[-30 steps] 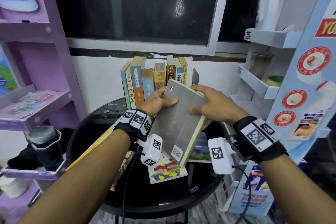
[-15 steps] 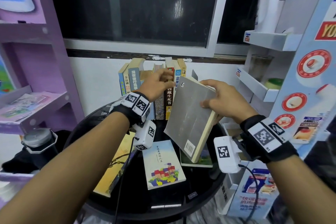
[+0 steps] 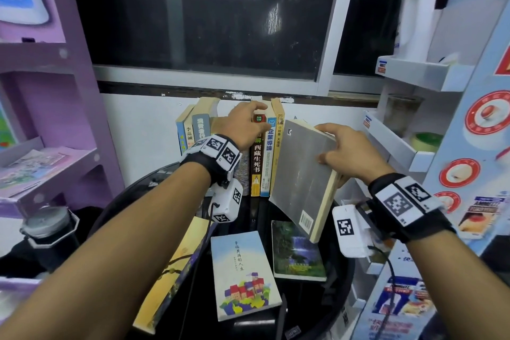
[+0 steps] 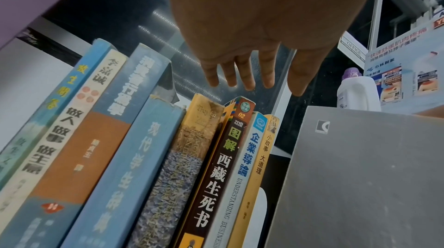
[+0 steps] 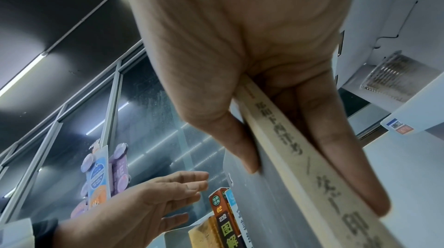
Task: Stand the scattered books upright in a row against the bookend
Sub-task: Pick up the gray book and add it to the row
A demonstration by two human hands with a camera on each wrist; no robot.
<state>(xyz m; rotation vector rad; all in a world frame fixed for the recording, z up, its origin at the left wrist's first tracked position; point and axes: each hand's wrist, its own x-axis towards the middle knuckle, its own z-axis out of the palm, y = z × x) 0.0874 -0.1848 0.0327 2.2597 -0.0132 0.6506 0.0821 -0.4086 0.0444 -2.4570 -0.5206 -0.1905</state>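
Note:
Several books (image 3: 256,163) stand upright in a row at the back of the round black table (image 3: 309,309). My left hand (image 3: 248,121) reaches over their tops with straight fingers (image 4: 250,73) and holds nothing. My right hand (image 3: 339,152) grips a grey-covered book (image 3: 300,174) by its spine edge (image 5: 300,153), thumb on the cover. The book is tilted, just right of the row's last yellow spine (image 4: 266,149). I cannot make out the bookend. Three books lie flat in front: a yellow one (image 3: 171,270), a blue one with houses (image 3: 242,273) and a green landscape one (image 3: 295,254).
A purple shelf unit (image 3: 55,119) stands close on the left with a dark lidded bottle (image 3: 49,226) below it. White display shelves (image 3: 400,152) crowd the right side. The wall and a dark window are directly behind the row.
My left hand let go of the grey book and moved up to the tops of the standing row. My right hand alone carried the grey book up and right, turning it steeper.

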